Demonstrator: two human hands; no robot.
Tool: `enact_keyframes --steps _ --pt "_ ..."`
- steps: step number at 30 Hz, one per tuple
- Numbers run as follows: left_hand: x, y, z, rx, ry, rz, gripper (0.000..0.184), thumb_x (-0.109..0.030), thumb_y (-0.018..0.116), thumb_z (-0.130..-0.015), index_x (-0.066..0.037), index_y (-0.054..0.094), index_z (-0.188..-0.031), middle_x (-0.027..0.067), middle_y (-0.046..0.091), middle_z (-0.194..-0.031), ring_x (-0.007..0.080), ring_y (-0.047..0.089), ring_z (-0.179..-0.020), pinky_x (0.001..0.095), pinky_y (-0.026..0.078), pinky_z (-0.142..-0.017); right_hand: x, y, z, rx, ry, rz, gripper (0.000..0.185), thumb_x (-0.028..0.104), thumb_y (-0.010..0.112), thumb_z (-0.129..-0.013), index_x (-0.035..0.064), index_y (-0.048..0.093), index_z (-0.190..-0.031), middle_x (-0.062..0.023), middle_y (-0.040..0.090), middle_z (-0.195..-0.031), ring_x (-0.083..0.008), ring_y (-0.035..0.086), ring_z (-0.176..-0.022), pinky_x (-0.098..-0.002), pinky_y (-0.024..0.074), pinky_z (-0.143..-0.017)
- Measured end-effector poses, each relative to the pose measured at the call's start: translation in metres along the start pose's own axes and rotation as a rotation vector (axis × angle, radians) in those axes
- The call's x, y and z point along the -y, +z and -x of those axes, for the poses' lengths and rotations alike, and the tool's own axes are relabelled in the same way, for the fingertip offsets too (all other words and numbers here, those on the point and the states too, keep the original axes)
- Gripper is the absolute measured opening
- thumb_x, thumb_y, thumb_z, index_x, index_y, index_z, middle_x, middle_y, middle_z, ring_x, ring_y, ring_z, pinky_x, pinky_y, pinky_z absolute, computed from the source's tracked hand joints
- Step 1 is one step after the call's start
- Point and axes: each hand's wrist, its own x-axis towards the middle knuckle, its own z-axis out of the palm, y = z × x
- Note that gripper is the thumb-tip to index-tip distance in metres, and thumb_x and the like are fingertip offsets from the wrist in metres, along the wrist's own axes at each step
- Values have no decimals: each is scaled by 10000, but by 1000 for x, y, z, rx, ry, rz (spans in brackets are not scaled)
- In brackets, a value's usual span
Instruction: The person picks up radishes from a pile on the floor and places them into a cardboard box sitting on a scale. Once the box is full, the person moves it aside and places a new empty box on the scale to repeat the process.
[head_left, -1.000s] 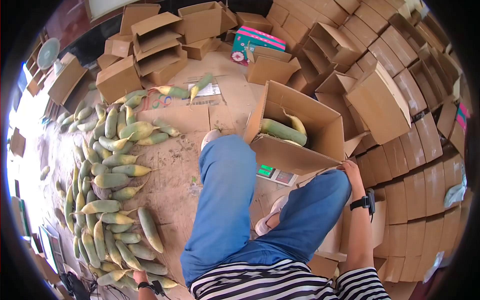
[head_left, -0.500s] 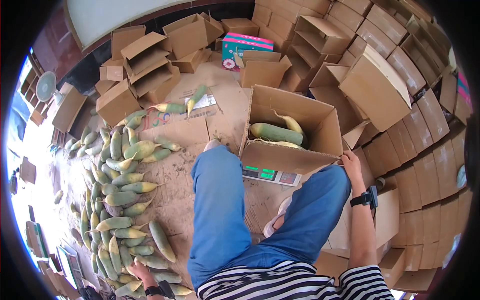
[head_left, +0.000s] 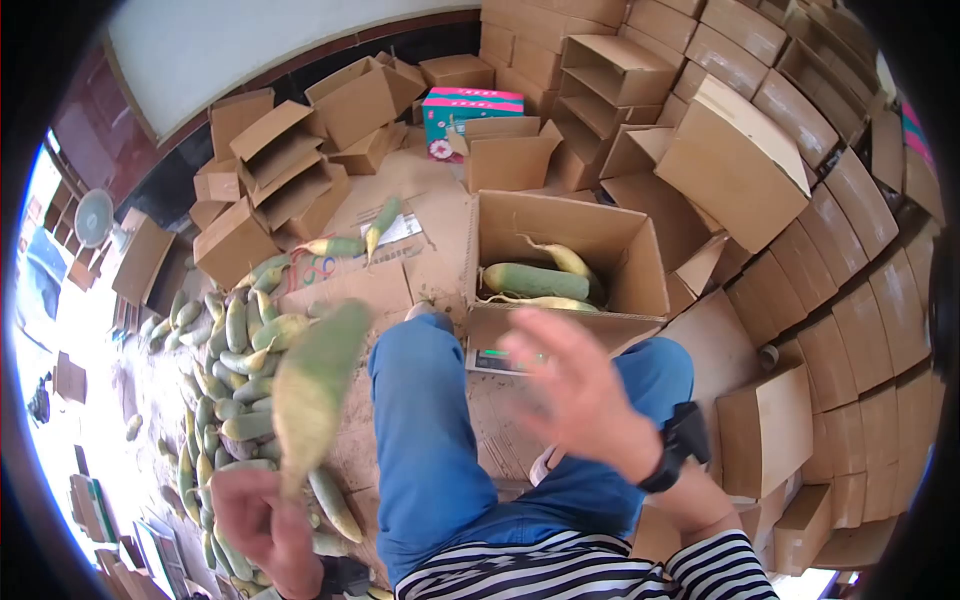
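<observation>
My left hand (head_left: 265,525) pinches the thin root end of a green and pale yellow radish (head_left: 318,385), held upright above the radish pile (head_left: 245,425) and blurred by motion. My right hand (head_left: 565,385) is raised over my knees with its fingers apart and nothing in it, just in front of the open cardboard box (head_left: 640,260). Inside that box lie several radishes, among them a large green one (head_left: 535,281). The box rests on a scale (head_left: 490,360) whose green display is partly hidden by my right hand.
Open empty cartons (head_left: 275,150) and a teal and pink box (head_left: 470,110) stand at the back. Stacked cartons (head_left: 830,240) line the right side. Two radishes (head_left: 381,228) lie apart on the cardboard floor. A fan (head_left: 94,218) stands at the far left.
My left hand has risen from the pile with a radish. My right hand has let go of the box's corner and moved left over my knees. The view has shifted.
</observation>
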Motion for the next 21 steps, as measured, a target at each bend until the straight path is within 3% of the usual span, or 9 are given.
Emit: enact_keyframes --steps 1,3,4,5,8,10,13,17,21 --pt "-7 15 0 105 141 57 227 -66 614 -865 27 529 -1054 12 521 -727 44 394 -558 210 283 -494 16 6 -10 -30 -89 -76 765 150 793 -681 118 504 -1388 -157 524 -1372 -336 520 -1260 -461 427 -1067" --pt "-18 54 0 150 117 28 287 -217 662 -885 -17 481 -985 15 537 -708 37 368 -482 192 303 -465 35 15 -18 -35 -115 -116 779 173 798 -682 111 489 -1394 -161 518 -1373 -345 519 -1256 -486 407 -1074" --pt "-20 70 -3 298 156 113 242 -169 650 -885 -22 480 -977 45 571 -720 51 410 -498 204 329 -470 32 24 -17 -141 -99 -114 764 171 792 -687 82 489 -1382 -161 527 -1354 -352 533 -1231 -484 427 -1048" --pt "-11 71 0 398 97 106 293 2 673 -808 40 543 -1068 48 581 -766 60 465 -589 214 353 -534 25 25 -12 -146 -100 -110 764 171 792 -687 82 489 -1382 -161 527 -1354 -352 533 -1231 -484 427 -1048" --pt "0 88 -3 461 -18 85 269 24 657 -830 29 559 -1081 29 597 -766 51 486 -594 207 369 -547 5 21 4 -79 -51 -189 763 134 832 -671 63 480 -1344 -162 585 -1259 -366 601 -1135 -465 499 -939" --pt "7 101 -2 528 -199 84 271 36 648 -845 17 570 -1103 20 606 -749 51 506 -600 207 385 -558 -7 19 17 -37 -29 -187 764 135 833 -670 67 482 -1345 -158 587 -1253 -363 603 -1130 -461 501 -933" --pt "10 106 -4 651 -223 -47 283 32 634 -861 21 565 -1136 32 616 -743 70 552 -624 216 430 -593 -20 21 32 40 2 -217 769 134 835 -666 74 482 -1347 -153 583 -1257 -356 600 -1131 -458 495 -940" --pt "13 105 -7 678 -372 -18 310 -17 633 -879 26 557 -1176 50 621 -751 104 591 -648 238 469 -631 -26 24 42 114 61 -347 798 92 821 -645 68 475 -1364 -149 565 -1247 -352 576 -1132 -460 470 -972" --pt "27 94 -21 505 -208 -133 385 -62 648 -852 19 555 -1217 81 642 -819 139 611 -694 277 497 -684 -52 5 28 95 167 -259 775 189 825 -707 74 454 -1378 -159 556 -1307 -364 552 -1194 -461 448 -1015"
